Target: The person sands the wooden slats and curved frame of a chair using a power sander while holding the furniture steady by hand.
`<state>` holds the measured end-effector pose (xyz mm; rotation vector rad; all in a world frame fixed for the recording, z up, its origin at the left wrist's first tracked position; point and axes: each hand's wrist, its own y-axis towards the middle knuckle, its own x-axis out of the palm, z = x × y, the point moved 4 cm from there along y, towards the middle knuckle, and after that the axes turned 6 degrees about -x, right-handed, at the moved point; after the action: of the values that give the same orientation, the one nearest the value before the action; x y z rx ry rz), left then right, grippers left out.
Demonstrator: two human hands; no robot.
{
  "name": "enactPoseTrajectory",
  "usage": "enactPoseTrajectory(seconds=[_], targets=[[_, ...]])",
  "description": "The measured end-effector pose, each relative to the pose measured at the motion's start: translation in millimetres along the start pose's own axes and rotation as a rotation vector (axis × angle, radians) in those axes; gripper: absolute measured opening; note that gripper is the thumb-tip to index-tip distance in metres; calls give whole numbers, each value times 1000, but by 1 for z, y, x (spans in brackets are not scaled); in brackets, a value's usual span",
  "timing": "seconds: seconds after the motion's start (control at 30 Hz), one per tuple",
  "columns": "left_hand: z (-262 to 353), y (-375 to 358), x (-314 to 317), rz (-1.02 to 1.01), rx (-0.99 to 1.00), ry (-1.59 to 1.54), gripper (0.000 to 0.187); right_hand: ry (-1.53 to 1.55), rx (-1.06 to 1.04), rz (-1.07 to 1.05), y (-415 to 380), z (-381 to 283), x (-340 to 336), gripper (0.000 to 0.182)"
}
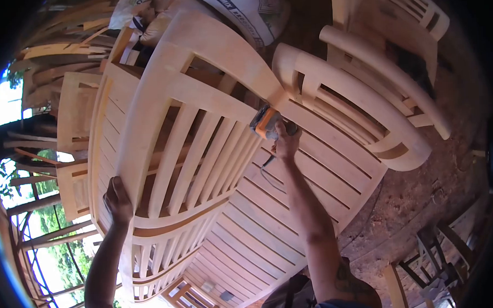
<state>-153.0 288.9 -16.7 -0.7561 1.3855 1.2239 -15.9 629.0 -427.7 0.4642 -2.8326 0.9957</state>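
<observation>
A large unpainted wooden bench has a slatted backrest (pixel 127 142) and a wide slatted seat (pixel 265 229). My left hand (pixel 118 201) is closed around the outer rail of the backrest. In my right hand (pixel 287 141) is an orange and dark power sander (pixel 265 123), its body against the backrest slats near where back, armrest and seat meet. The sander's underside is hidden. A thin dark cord (pixel 269 172) trails over the seat below my right hand. The curved armrest panel (pixel 342 104) rises at the far end of the seat.
More wooden furniture (pixel 388 78) stands close on the right. A white printed sack (pixel 247 13) lies at the back, and another person (pixel 154 27) is partly visible behind the backrest. Stacked timber (pixel 64 52) fills the far left; dark angular pieces (pixel 440 250) lie low right.
</observation>
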Motion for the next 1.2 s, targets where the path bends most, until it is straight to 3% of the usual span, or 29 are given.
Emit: enactPoseTrajectory(seconds=[0.17, 0.23, 0.33, 0.43, 0.53, 0.63, 0.8, 0.83, 0.87, 1.0, 1.1, 1.2], targets=[[2, -1, -2, 16, 2, -13, 45, -34, -351, -32, -77, -89, 23, 82], [0, 0, -1, 44, 40, -2, 44, -88, -657, -44, -103, -130, 35, 81], [-3, 0, 0, 24, 5, -15, 42, -245, -948, 8, -139, -191, 54, 85], [-2, 0, -1, -1, -9, -18, 42, -323, -1008, -97, -169, -246, 77, 83], [-14, -1, 5, 175, 274, 105, 43, -413, -1144, -206, -206, -302, 105, 84], [0, 1, -1, -7, -20, -30, 47, -432, -1265, -292, -223, -321, 131, 84], [7, -2, -2, -8, -43, 10, 53, -294, -1029, -190, -193, -287, 92, 80], [3, -2, -2, -7, -33, 29, 53, -255, -1132, -98, -178, -271, 81, 78], [-1, 1, -2, -4, -21, 52, 53, -180, -963, -111, -166, -249, 69, 76], [-3, -1, 0, -7, -13, 31, 53, -158, -814, 24, -113, -157, 38, 73], [-12, 3, 3, -26, -4, 59, 51, -50, -509, -16, -72, -104, 20, 72], [-23, 3, 3, -45, 4, 95, 51, -51, -423, 31, -28, -42, 7, 73]])
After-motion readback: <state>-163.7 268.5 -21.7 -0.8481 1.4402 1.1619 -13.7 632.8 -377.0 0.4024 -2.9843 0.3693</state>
